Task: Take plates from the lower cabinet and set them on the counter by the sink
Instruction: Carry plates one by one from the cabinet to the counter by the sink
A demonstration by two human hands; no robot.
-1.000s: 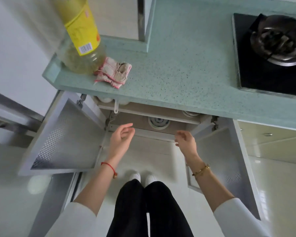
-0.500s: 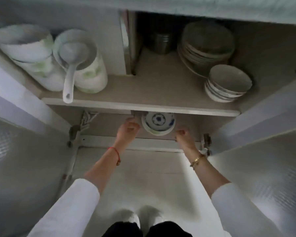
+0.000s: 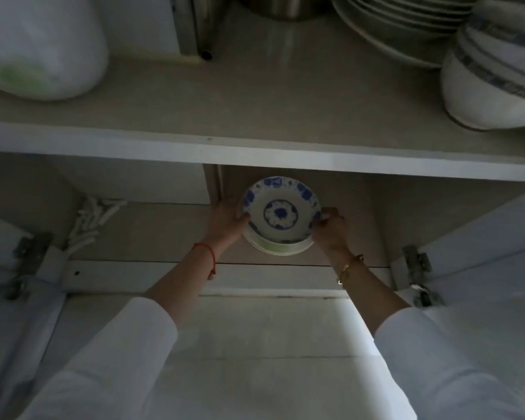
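Observation:
A small stack of white plates [image 3: 281,218] with a blue flower pattern sits on the bottom floor of the open lower cabinet, under the shelf. My left hand [image 3: 226,221] grips the stack's left rim, thumb on top. Gripping the right rim is my right hand [image 3: 331,227]. Whether the stack is lifted off the cabinet floor, I cannot tell. The counter and sink are out of view.
The cabinet shelf [image 3: 255,153] runs across just above the plates. On it stand a white pot [image 3: 40,47] at left, a stack of plates [image 3: 400,22] and stacked bowls [image 3: 494,74] at right. Open doors with hinges [image 3: 28,259] flank both sides. White spoons [image 3: 94,216] lie at the lower left.
The camera has dropped lower and closer into the cabinet. Both hands have gone from beside the blue-patterned plates to closing on the stack's rims.

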